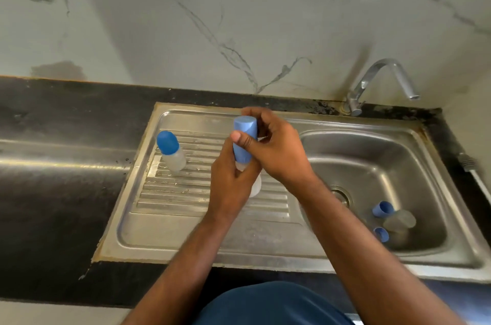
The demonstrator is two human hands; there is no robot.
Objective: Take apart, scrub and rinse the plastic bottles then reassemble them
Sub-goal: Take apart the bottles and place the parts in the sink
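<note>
Above the ribbed drainboard (170, 192) I hold a small bottle upright with both hands. My left hand (231, 186) grips its translucent body (255, 186) from below. My right hand (276, 152) wraps round the tall light-blue cap (244, 138), thumb across its front. A second bottle (171, 150), clear with a rounded blue cap, stands on the drainboard to the left. In the sink basin (372, 165) lie a clear bottle body (400, 221) and two loose blue caps: one (382, 209) beside it, the other (381, 234) nearer me.
A chrome tap (382, 80) rises behind the basin at the back right; no water runs. Dark stone counter (53, 165) stretches to the left of the steel sink unit. A marbled wall stands behind. A hose end (469, 165) lies at the far right edge.
</note>
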